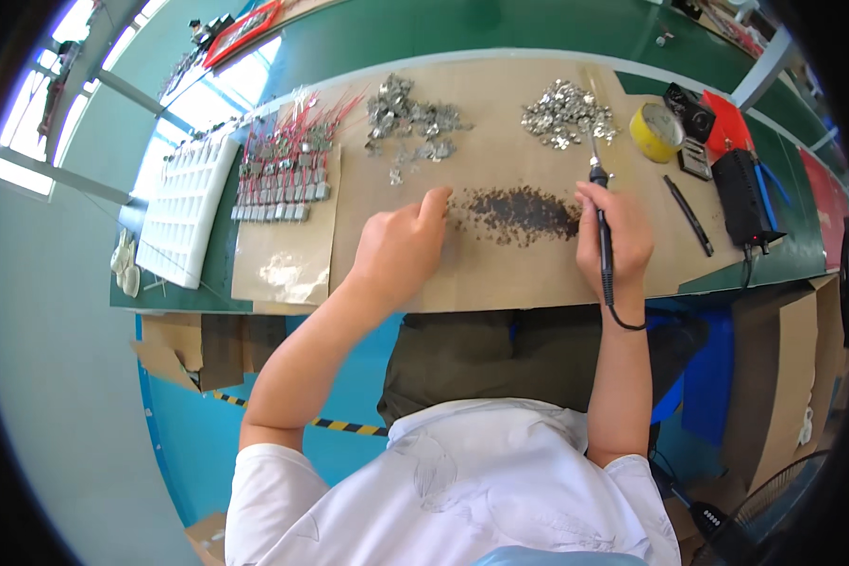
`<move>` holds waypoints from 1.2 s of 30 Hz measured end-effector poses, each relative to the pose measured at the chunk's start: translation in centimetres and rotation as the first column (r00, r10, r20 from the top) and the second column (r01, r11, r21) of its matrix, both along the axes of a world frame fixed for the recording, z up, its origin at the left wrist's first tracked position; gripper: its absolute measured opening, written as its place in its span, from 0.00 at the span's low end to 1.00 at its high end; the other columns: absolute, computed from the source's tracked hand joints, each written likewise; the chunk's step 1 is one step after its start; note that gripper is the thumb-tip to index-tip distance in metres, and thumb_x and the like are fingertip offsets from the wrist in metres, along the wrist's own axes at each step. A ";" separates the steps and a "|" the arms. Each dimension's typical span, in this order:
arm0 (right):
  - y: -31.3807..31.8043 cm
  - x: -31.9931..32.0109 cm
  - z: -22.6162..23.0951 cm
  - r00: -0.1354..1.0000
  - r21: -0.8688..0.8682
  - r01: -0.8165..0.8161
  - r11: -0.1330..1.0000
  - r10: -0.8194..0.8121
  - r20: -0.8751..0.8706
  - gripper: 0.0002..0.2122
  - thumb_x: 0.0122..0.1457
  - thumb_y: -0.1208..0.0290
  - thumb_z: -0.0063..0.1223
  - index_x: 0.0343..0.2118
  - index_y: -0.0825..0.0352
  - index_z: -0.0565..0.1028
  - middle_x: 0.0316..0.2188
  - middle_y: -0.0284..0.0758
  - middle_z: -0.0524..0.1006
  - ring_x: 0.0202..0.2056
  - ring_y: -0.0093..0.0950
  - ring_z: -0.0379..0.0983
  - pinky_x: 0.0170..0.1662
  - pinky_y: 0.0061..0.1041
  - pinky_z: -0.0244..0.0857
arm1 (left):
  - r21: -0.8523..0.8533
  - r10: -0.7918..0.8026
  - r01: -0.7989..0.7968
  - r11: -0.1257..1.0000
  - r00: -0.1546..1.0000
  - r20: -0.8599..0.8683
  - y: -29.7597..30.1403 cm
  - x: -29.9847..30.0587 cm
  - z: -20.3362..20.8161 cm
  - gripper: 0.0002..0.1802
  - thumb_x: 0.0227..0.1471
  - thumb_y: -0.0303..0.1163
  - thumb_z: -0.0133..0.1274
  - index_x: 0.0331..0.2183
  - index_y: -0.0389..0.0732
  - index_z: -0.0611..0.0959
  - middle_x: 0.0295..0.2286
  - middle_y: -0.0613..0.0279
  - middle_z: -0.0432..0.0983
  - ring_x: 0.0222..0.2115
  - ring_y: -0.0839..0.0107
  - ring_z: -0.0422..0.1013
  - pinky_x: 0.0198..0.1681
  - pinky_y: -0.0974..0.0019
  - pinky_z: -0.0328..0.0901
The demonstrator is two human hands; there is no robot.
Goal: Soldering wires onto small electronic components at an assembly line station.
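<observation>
A soldering iron (607, 253) with a black handle is in my right hand (630, 236), its metal tip pointing away from me toward the heap of shiny metal pieces (564, 113). My left hand (401, 243) is closed, thumb and forefinger together at the left edge of a scatter of tiny dark brown parts (522, 213). Whatever the left fingers hold is too small or hidden to make out. Both hands are over brown cardboard (396, 288). Beyond the left hand lies a pile of grey metal parts (407, 118).
At left, rows of small motors with red wires (288, 174) stand beside a white compartment tray (187, 212). At right are a yellow tape roll (657, 132), a black pen-like tool (689, 215), a black power unit (747, 198) and a red object (724, 123). The iron's cord crosses my right wrist.
</observation>
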State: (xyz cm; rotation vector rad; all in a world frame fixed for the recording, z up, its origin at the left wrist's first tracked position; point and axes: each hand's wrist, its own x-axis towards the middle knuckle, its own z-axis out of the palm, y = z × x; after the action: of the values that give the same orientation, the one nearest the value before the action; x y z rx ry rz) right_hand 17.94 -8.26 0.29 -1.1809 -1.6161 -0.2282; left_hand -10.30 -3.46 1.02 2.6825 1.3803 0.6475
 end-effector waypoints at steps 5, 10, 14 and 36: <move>-0.2 0.0 0.0 1.000 -0.013 -0.012 1.000 0.012 -0.016 0.12 0.56 0.89 0.59 0.41 0.68 0.81 0.29 0.39 0.82 0.30 0.37 0.79 0.35 0.32 0.72 | 0.093 -0.047 0.076 0.993 0.957 -0.287 -1.0 1.2 1.0 0.17 0.58 0.29 0.52 0.50 0.43 0.78 0.26 0.59 0.80 0.25 0.53 0.79 0.27 0.52 0.73; -0.3 0.0 -0.1 0.999 0.039 -0.023 0.999 0.024 -0.028 0.15 0.51 0.89 0.58 0.41 0.67 0.81 0.27 0.39 0.78 0.28 0.40 0.75 0.32 0.36 0.69 | 0.165 -0.100 0.196 0.967 0.882 -0.461 -1.3 2.2 1.4 0.17 0.51 0.29 0.56 0.44 0.37 0.77 0.26 0.62 0.77 0.28 0.63 0.79 0.25 0.60 0.73; -0.2 -0.2 -0.1 1.000 0.041 -0.027 0.999 0.027 -0.011 0.15 0.51 0.89 0.58 0.42 0.67 0.80 0.26 0.39 0.77 0.27 0.40 0.74 0.32 0.36 0.68 | 0.260 -0.071 0.209 0.943 0.886 -0.458 -1.2 2.2 1.4 0.14 0.51 0.28 0.56 0.42 0.38 0.77 0.26 0.63 0.77 0.28 0.65 0.79 0.26 0.62 0.73; -0.5 0.0 0.4 0.993 0.069 -0.111 0.991 0.113 -0.022 0.16 0.51 0.90 0.60 0.42 0.67 0.80 0.27 0.38 0.79 0.27 0.38 0.75 0.31 0.35 0.69 | -0.692 0.481 0.387 0.610 0.513 0.711 -2.1 6.9 2.1 0.22 0.54 0.18 0.64 0.50 0.26 0.77 0.35 0.56 0.85 0.28 0.80 0.77 0.29 0.76 0.70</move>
State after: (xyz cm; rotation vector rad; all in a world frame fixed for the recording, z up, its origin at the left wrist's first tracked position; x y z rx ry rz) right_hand 17.91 -8.73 0.65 -1.0341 -1.6342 -0.1935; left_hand -3.37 -5.52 3.10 1.2015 1.0157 0.8956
